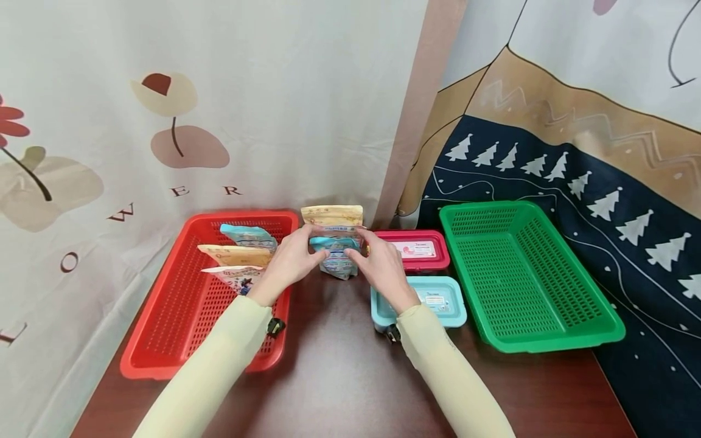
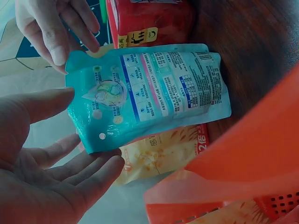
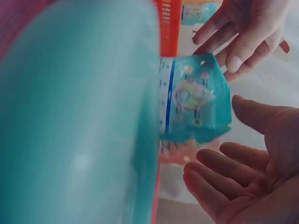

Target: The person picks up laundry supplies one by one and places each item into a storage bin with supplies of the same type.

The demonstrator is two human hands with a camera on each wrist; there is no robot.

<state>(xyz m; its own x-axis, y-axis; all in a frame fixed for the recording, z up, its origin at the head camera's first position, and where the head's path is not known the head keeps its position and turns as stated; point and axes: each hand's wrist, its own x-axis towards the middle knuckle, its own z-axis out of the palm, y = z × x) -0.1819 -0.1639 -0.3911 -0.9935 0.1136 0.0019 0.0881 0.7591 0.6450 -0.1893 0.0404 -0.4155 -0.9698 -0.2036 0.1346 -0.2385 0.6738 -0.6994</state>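
Observation:
A teal refill pouch (image 1: 338, 263) with printed panels stands upright on the table, in front of a cream pouch (image 1: 331, 214). My left hand (image 1: 296, 258) is at the pouch's left side, its thumb in front and fingers reaching behind the top edge. On the opposite side is my right hand (image 1: 380, 264), with thumb and fingers spread around the upper corner. In the left wrist view the left fingers (image 2: 100, 170) are fairly straight beside the pouch top. The right wrist view shows the right palm turned up and relaxed, with a pinkish pouch (image 3: 187, 150) behind the teal one.
At left, a red basket (image 1: 164, 328) holds a blue pouch (image 1: 249, 236), a cream pouch (image 1: 238, 254) and a pink-white pouch (image 1: 235, 277). A crimson lidded box (image 1: 416, 249) and a light blue lidded box (image 1: 438, 298) sit right of my hands, beside a green basket (image 1: 526, 286). A curtain (image 1: 274, 121) hangs behind.

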